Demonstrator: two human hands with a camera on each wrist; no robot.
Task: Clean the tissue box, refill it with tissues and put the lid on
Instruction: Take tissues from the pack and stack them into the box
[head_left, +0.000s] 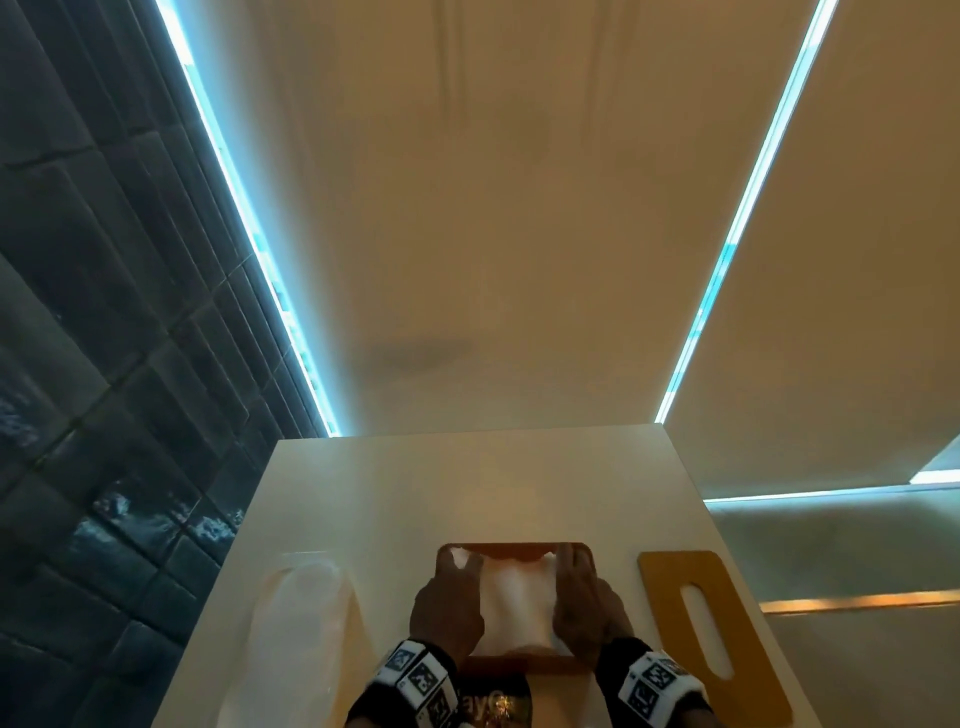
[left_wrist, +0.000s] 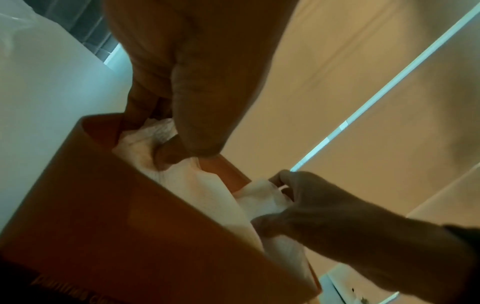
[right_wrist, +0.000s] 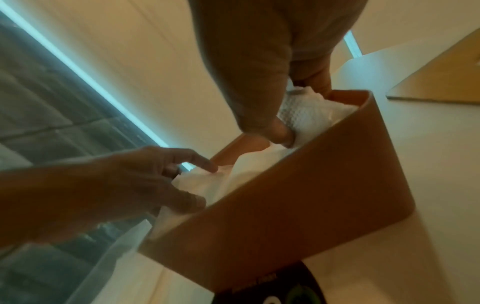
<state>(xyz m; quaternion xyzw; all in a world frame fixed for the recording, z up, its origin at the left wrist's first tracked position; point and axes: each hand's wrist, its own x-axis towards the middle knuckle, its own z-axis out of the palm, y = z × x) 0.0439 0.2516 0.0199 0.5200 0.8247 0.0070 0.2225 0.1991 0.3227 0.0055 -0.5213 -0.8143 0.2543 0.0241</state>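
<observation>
A brown tissue box (head_left: 514, 547) stands open near the front edge of the white table (head_left: 467, 493). A white stack of tissues (head_left: 514, 597) sits in it and sticks out above the rim. My left hand (head_left: 452, 587) grips the stack's left side, thumb and fingers reaching down inside the box (left_wrist: 103, 205). My right hand (head_left: 576, 587) pinches the right side of the tissues (right_wrist: 311, 115) just inside the box wall (right_wrist: 311, 195). The orange lid (head_left: 711, 623), with its long slot, lies flat on the table to the right of the box.
A clear plastic wrapper (head_left: 296, 634) lies on the table left of the box. A dark printed packet (head_left: 493, 701) lies at the near edge under my wrists. Beige blinds hang behind the table, and a dark tiled wall (head_left: 104, 364) stands to the left.
</observation>
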